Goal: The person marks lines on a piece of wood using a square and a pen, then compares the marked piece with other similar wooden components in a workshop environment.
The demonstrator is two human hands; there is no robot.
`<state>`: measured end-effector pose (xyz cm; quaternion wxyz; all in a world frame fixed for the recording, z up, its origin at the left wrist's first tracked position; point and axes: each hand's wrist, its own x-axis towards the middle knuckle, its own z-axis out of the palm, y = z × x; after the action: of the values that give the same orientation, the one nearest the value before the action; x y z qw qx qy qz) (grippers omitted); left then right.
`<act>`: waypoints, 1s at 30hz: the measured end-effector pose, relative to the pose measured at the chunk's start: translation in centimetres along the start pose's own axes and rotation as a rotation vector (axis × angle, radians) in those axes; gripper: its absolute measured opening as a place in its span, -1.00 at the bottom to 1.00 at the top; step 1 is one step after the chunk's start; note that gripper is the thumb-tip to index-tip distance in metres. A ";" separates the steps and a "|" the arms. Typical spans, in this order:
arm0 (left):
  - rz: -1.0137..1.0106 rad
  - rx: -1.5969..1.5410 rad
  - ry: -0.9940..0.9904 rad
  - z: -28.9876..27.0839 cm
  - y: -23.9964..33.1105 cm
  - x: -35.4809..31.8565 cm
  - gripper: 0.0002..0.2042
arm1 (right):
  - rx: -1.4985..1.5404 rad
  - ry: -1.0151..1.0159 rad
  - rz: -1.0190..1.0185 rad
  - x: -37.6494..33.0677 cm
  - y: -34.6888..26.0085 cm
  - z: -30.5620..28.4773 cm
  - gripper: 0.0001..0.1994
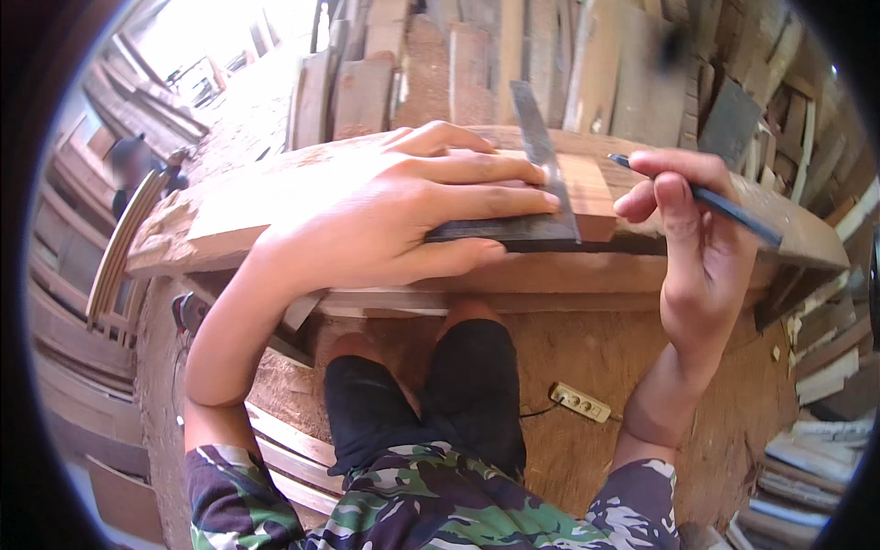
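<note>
My left hand (403, 206) lies spread over a metal square (536, 128), fingers flat on top and thumb stretched along its near side. The square's dark stock (513, 231) rests against the near edge of a light wooden board (587, 188), and its blade runs away from me across the wood. Part of the board is hidden under the hand and washed out by sunlight. Held between the fingers and thumb of my right hand (692, 206) is a dark pencil (733, 215). Its tip points left, near the board's right end; I cannot tell whether it touches.
Under the board is a thick wooden workbench (797, 220) with a curved outline. Planks (362, 96) lean upright behind it. A power strip (580, 401) with a cord lies on the floor to the right of my legs. Another person (133, 165) is at far left. Stacked wood (807, 495) lies at lower right.
</note>
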<state>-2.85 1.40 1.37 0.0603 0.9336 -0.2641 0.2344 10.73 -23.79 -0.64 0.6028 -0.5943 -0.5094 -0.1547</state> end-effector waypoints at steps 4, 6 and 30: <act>0.053 -0.087 0.077 0.8 -1.1 -0.1 -0.53 | -0.394 -0.236 -0.307 0.4 -0.2 0.6 -0.74; 0.035 -0.031 0.049 0.2 -0.6 -0.1 -0.45 | -0.458 -0.282 -0.375 0.2 0.6 1.3 -0.75; -0.258 0.318 0.124 -3.6 -2.6 -9.6 -0.47 | -0.623 0.310 -0.384 2.4 13.8 -2.6 -0.83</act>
<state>-10.15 8.92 0.07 -0.0421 0.9413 -0.0979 0.3203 23.82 -21.71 -5.83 0.4235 -0.6124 -0.4430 -0.4995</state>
